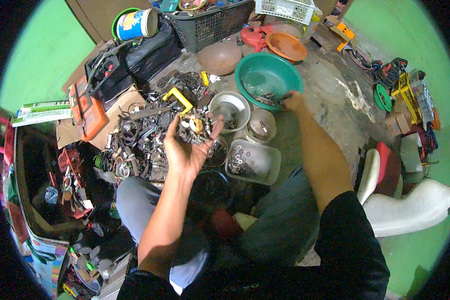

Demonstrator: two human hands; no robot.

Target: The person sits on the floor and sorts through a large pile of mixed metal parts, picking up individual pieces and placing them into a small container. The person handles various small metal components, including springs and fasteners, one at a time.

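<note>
My left hand point(189, 152), palm up, cups a handful of small mixed metal and plastic parts point(197, 126) above a heap of hardware point(146, 138). A yellow angled piece point(180, 98) lies beside its fingertips. At the lower right rim of a green plastic basin point(268, 62) is my right hand point(293, 101); its fingertips are dark and blurred, so what they hold is unclear. A few parts lie in the basin near it. Between the hands stand a round clear tub point(228, 98) with small parts and a smaller round container point(272, 131). Nearer me, a rectangular tray point(272, 161) holds washers or nuts.
An orange basin point(285, 41), a brownish bowl point(219, 58) and a dark plastic crate point(210, 30) stand at the back. An orange case point(92, 118) and an open-topped box point(20, 150) are on the left. White curved panels point(408, 210) lie at the right.
</note>
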